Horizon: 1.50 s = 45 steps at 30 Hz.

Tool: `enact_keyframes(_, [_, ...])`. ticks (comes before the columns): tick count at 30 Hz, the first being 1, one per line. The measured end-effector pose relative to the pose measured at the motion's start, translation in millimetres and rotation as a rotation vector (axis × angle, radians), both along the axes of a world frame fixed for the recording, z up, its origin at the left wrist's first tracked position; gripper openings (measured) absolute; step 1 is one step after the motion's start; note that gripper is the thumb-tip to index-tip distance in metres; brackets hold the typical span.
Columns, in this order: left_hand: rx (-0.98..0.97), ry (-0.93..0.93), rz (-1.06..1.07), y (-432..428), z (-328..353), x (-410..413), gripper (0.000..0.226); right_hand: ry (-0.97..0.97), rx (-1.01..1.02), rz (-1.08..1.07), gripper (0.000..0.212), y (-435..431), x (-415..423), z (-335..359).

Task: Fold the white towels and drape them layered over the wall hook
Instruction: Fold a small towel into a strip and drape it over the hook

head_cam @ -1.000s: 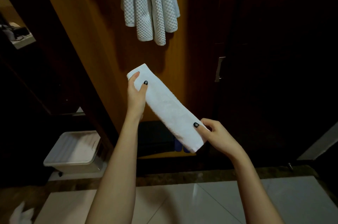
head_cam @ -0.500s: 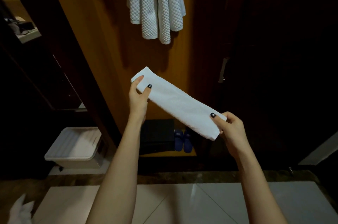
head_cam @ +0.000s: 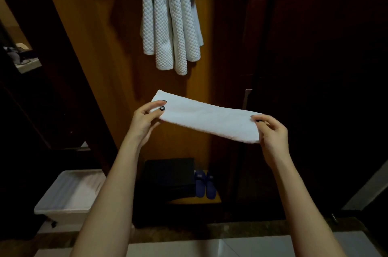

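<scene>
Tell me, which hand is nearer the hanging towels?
Left. The left hand is below the hanging towels; the right hand is lower and further right.

The left forearm (head_cam: 117, 183) and right forearm (head_cam: 294, 189) are bare along the whole length in view, slender, with smooth unmarked surfaces up to the wrists. The left hand (head_cam: 144, 122) has short, rounded nails in a dark, near-black polish. Its thumbnail (head_cam: 162, 108) carries a small pale, glittery mark at the centre. The right hand (head_cam: 273, 137) shows the same dark polish on the nail tips that face the camera.
</scene>
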<state>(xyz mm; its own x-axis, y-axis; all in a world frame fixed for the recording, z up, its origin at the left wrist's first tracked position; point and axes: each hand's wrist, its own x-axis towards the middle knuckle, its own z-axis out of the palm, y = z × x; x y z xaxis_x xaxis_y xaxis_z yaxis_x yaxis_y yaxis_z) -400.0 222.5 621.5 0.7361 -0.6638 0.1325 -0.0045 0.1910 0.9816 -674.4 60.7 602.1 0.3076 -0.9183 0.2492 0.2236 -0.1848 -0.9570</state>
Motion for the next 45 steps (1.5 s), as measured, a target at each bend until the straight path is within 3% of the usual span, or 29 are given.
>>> enact_keyframes(6, [0.075, -0.124, -0.158, -1, 55, 27, 0.033, 0.087, -0.088, 0.260, 0.025, -40, 11, 51])
enact_keyframes(10, [0.069, -0.184, -0.201, -2, 89, 42, 0.033, 0.098, -0.171, 0.304, 0.023, -59, 25, 94])
enact_keyframes(19, [-0.228, -0.180, -0.035, -25, 174, 95, 0.043, 0.021, -0.287, 0.457, 0.030, -101, 97, 217])
enact_keyframes(25, [-0.319, -0.269, 0.016, -48, 242, 145, 0.046, 0.004, -0.349, 0.511, 0.030, -137, 159, 290])
enact_keyframes(32, [-0.419, -0.354, 0.065, -87, 327, 216, 0.042, -0.118, -0.393, 0.635, 0.033, -174, 226, 375])
enact_keyframes(38, [-0.530, -0.435, 0.010, -134, 401, 268, 0.037, -0.191, -0.443, 0.581, 0.037, -211, 272, 446])
enact_keyframes(45, [-0.631, -0.344, 0.008, -190, 442, 322, 0.024, -0.246, -0.399, 0.635, 0.032, -242, 321, 493])
